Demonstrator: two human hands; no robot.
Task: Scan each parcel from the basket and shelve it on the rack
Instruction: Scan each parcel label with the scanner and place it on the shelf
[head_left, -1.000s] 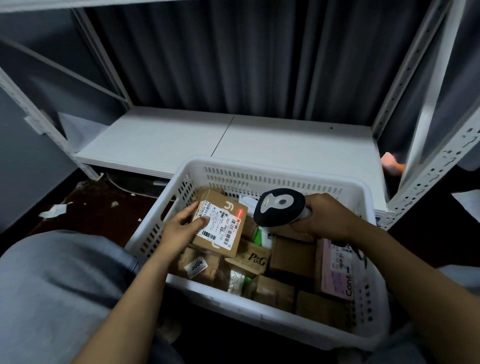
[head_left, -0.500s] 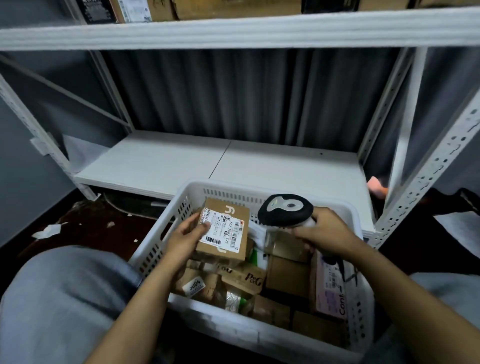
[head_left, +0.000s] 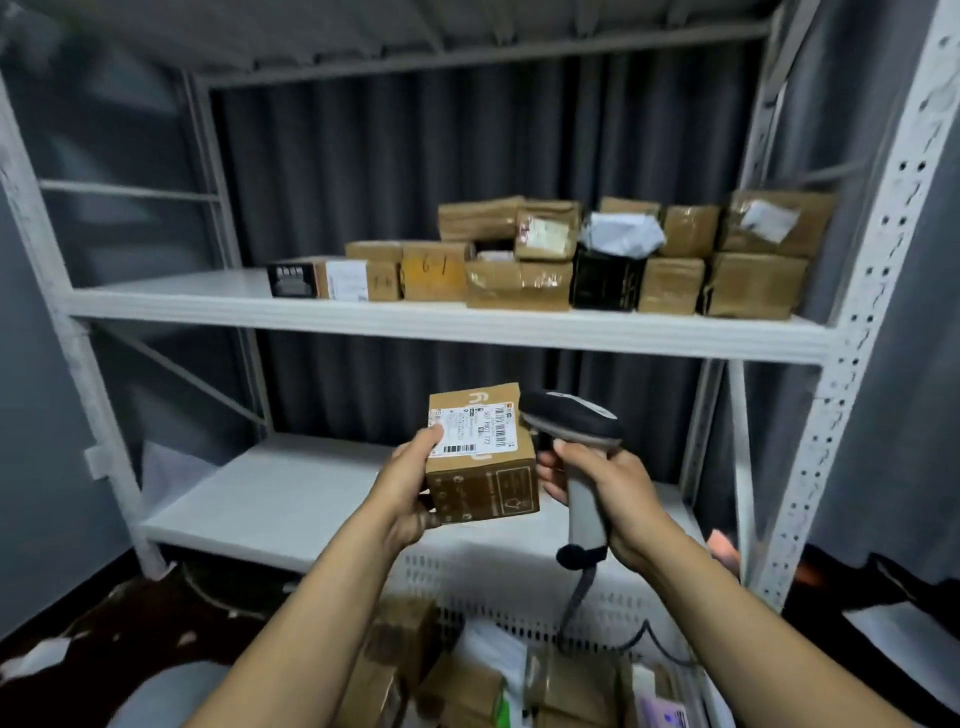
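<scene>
Dark grey curtain (head_left: 467, 156) hangs behind a white metal rack (head_left: 852, 332) with perforated uprights. The rack's middle shelf (head_left: 363, 322) carries a group of shelved parcels (head_left: 519, 283) across its centre and right, mostly brown cartons, some stacked two high. Among them stands a black box (head_left: 605, 283) with a white poly bag (head_left: 621, 234) on top. A black-fronted carton (head_left: 293, 279) closes the left end of the row. The white lower shelf (head_left: 270, 499) sits just behind the basket.

Left hand (head_left: 408, 488) grips a small brown parcel (head_left: 483, 483) from its left side. The thumb (head_left: 434, 434) presses on the edge of the white shipping label (head_left: 475, 431) on the top face, and the fingers curl underneath. The parcel is held in the air in front of the lower shelf opening, above the basket and below the middle shelf, touching neither shelf. Its label faces up, with a barcode along the right edge.

Right hand (head_left: 618, 483) is wrapped round the grey handle of a barcode scanner (head_left: 571, 415), with one finger forward near the neck. The scanner's dark head sits just beside the parcel's upper right corner; whether they touch cannot be told. Its cable (head_left: 576, 592) drops from the base of the handle into the basket.

White perforated basket (head_left: 519, 577) stands at the bottom of view and holds more cartons (head_left: 457, 686), blurred at this range. Dark floor (head_left: 104, 623) shows to its left, with pale scraps on it.
</scene>
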